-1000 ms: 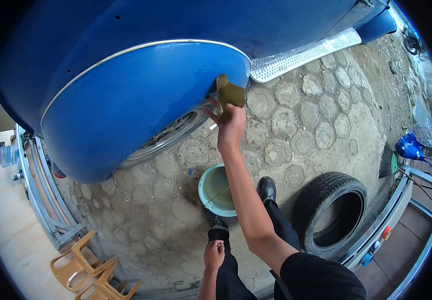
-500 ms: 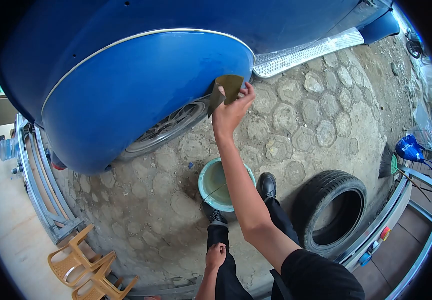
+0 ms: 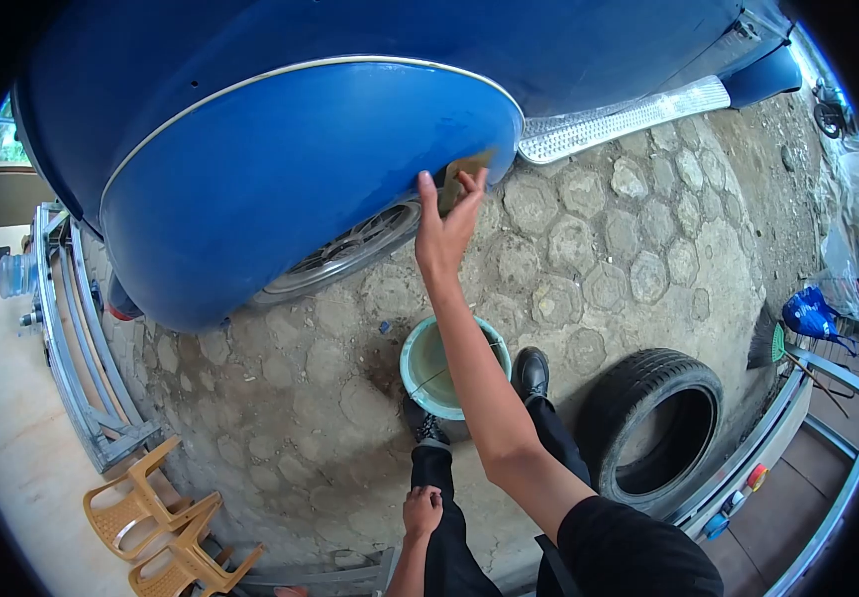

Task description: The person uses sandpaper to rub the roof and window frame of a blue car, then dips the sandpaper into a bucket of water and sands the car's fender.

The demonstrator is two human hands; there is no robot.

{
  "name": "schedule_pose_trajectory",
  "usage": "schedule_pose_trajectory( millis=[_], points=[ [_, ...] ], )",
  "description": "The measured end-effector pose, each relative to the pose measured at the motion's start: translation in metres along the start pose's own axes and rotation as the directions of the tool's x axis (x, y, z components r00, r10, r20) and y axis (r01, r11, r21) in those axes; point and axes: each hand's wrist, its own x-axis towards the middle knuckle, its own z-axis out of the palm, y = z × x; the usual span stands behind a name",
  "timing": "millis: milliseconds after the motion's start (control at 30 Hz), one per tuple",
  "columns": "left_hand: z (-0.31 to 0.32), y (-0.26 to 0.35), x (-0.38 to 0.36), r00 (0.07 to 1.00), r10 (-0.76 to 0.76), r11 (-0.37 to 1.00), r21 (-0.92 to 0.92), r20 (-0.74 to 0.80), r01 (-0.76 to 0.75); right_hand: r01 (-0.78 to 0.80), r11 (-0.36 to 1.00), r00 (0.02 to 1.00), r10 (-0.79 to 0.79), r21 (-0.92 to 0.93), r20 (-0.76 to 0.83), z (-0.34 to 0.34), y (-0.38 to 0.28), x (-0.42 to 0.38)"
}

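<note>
My right hand (image 3: 451, 224) is at the lower right edge of a blue fender (image 3: 300, 179), thumb stretched out to the left. Its fingers hold an olive-brown sheet that looks like sandpaper (image 3: 467, 174), against or very near the paint; exact contact is hard to see. A darker, wet-looking patch lies on the paint above the hand. Below the fender a spoked wheel (image 3: 350, 244) shows in part. My left hand (image 3: 423, 509) rests on my left leg, fingers curled in, with nothing visible in it. Between my feet and partly behind my right arm stands a light-green bucket (image 3: 412, 383) of cloudy water.
A loose tyre (image 3: 609, 428) lies to my right on the hexagonal paving (image 3: 569, 244). A ridged metal running board (image 3: 629, 119) extends right of the fender. Tan plastic chairs (image 3: 121, 517) and a metal frame (image 3: 81, 338) stand left. A broom (image 3: 763, 343) is far right.
My right hand has turned and moved slightly left and down. The sheet, bent and lifted before, is now mostly hidden behind the fingers at the fender. The view has shifted slightly.
</note>
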Motion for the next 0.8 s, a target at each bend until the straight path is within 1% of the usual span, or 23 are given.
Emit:
schedule_pose_trajectory(
  millis=[67,100,133,200,233,333,367,400,433,467,500,533,600,633,700,733,767,800],
  points=[
    [-0.027,0.016,0.028,0.987,0.140,0.988,-0.055,-0.079,-0.145,-0.015,0.993,1.000,0.014,0.118,0.005,0.003,0.005,0.010],
    [-0.052,0.035,0.045,0.972,0.157,0.976,-0.120,-0.174,-0.179,-0.023,0.986,0.999,0.027,0.163,-0.025,0.004,0.003,0.009],
    [-0.084,0.059,0.066,0.949,0.165,0.959,-0.181,-0.268,-0.218,-0.013,0.991,0.999,0.018,0.134,-0.042,0.004,0.006,0.011],
    [-0.153,0.097,0.108,0.864,0.241,0.950,-0.078,-0.442,-0.304,0.000,0.997,0.998,0.005,0.080,-0.068,0.006,0.011,0.015],
    [-0.185,0.112,0.129,0.831,0.256,0.948,-0.042,-0.495,-0.317,-0.012,0.978,0.998,0.025,0.208,-0.060,0.012,0.009,0.013],
    [-0.250,0.133,0.189,0.723,0.322,0.934,0.082,-0.611,-0.346,0.006,0.999,1.000,-0.007,0.049,0.019,0.025,-0.015,-0.012],
    [-0.262,0.138,0.205,0.641,0.341,0.928,0.138,-0.688,-0.345,0.105,0.992,0.994,-0.107,0.068,0.028,0.028,-0.019,-0.022],
    [-0.274,0.145,0.222,0.549,0.363,0.920,0.195,-0.752,-0.341,0.123,0.989,0.990,-0.128,0.084,0.052,0.023,-0.017,-0.022],
    [-0.293,0.160,0.233,0.425,0.431,0.895,0.318,-0.796,-0.311,0.138,0.985,0.986,-0.146,0.100,0.075,0.020,-0.015,-0.022],
    [-0.316,0.176,0.242,0.293,0.500,0.862,0.435,-0.815,-0.260,0.149,0.982,0.982,-0.161,0.118,0.097,0.019,-0.013,-0.022],
    [-0.333,0.186,0.253,0.217,0.564,0.822,0.516,-0.797,-0.242,0.143,0.982,0.983,-0.155,0.126,0.094,0.018,-0.012,-0.017],
    [-0.348,0.195,0.262,0.146,0.624,0.777,0.591,-0.768,-0.215,0.105,0.982,0.992,-0.114,0.158,0.050,0.022,-0.011,-0.009],
    [-0.381,0.210,0.277,0.216,0.671,0.738,0.667,-0.709,-0.102,0.031,0.977,0.999,-0.025,0.212,-0.030,0.027,-0.015,0.006],
    [-0.394,0.214,0.286,0.199,0.703,0.706,0.704,-0.683,-0.076,0.016,0.981,0.999,-0.010,0.192,-0.035,0.030,-0.022,0.004],
    [-0.415,0.220,0.302,0.154,0.766,0.634,0.773,-0.624,-0.020,0.088,0.985,0.996,-0.092,0.148,0.021,0.040,-0.036,-0.021],
    [-0.416,0.220,0.306,0.127,0.769,0.633,0.774,-0.627,-0.012,0.120,0.985,0.991,-0.127,0.127,0.045,0.040,-0.039,-0.035],
    [-0.414,0.218,0.310,0.100,0.769,0.634,0.773,-0.631,-0.001,0.127,0.977,0.985,-0.145,0.170,0.094,0.038,-0.041,-0.043],
    [-0.414,0.219,0.312,0.074,0.772,0.633,0.775,-0.631,0.007,0.116,0.979,0.988,-0.131,0.167,0.084,0.039,-0.041,-0.041]
  ],
)
